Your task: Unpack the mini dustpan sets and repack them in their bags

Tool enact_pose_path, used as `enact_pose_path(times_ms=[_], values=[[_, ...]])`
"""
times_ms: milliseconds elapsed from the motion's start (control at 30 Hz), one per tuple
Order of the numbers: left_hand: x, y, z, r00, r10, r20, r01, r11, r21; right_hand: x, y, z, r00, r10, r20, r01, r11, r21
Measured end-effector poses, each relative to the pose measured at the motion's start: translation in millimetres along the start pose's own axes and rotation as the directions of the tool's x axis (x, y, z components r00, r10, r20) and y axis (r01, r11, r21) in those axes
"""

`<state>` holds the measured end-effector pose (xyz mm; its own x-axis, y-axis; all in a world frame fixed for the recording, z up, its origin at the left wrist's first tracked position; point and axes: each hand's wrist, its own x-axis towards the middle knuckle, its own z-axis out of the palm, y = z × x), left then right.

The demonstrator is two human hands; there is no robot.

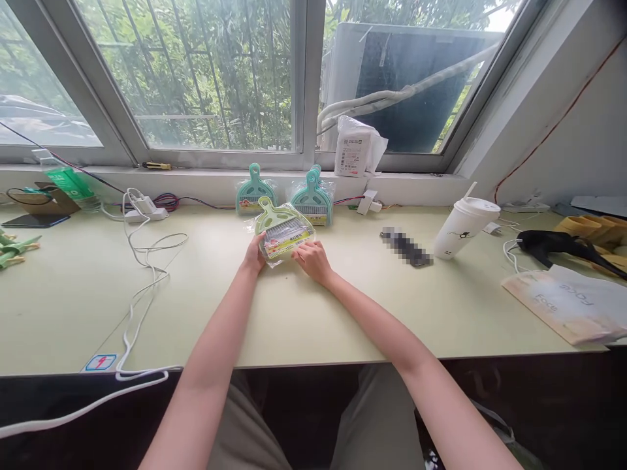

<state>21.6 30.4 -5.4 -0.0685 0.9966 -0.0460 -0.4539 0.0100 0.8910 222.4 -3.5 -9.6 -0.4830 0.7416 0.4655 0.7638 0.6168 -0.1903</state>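
A green dustpan-and-brush set [287, 234] in clear plastic wrap is held tilted above the middle of the table. My left hand [255, 253] grips its left edge, the fingers partly hidden behind it. At the lower right edge, my right hand [313, 259] has its fingers curled against the wrap and label. Behind it, against the wall below the window, stand more wrapped teal sets, one at the left [253, 189] and a stacked group at the right [313, 197].
A white cup with a straw [465, 225] stands right of a blurred dark object [406, 247]. White cables [147, 287] run down the left side. A face-tissue pack [568, 303] lies far right. A white package [360, 149] rests on the sill.
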Motion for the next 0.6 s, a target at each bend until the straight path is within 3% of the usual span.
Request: enact_pose_path(times_ms=[100, 167, 267, 367, 467, 600], values=[[-9, -16, 24.0, 1.0, 0.012, 0.011, -0.012, 1.0, -0.028, -15, 0, -4, 0.976, 0.205, -0.072, -0.195, 0.973, 0.121], [-16, -26, 37.2, 1.0, 0.003, 0.027, -0.002, 0.999, -0.034, -22, 5, -8, 0.912, 0.395, -0.11, -0.343, 0.883, 0.32], [-29, -34, 49.4, 0.996, -0.027, 0.091, 0.029, 0.999, -0.024, -27, 16, -12, 0.773, 0.633, -0.036, -0.471, 0.611, 0.636], [-42, -32, 50.8, 0.971, -0.061, 0.231, 0.051, 0.997, 0.052, -27, 27, -15, 0.673, 0.736, 0.066, -0.427, 0.315, 0.847], [-48, -23, 44.2, 0.933, -0.115, 0.342, 0.054, 0.981, 0.184, -27, 38, -20, 0.666, 0.731, 0.146, -0.323, 0.106, 0.94], [-45, -13, 34.5, 0.942, -0.122, 0.313, 0.036, 0.963, 0.266, -32, 52, -30, 0.716, 0.662, 0.22, -0.314, 0.024, 0.949]])
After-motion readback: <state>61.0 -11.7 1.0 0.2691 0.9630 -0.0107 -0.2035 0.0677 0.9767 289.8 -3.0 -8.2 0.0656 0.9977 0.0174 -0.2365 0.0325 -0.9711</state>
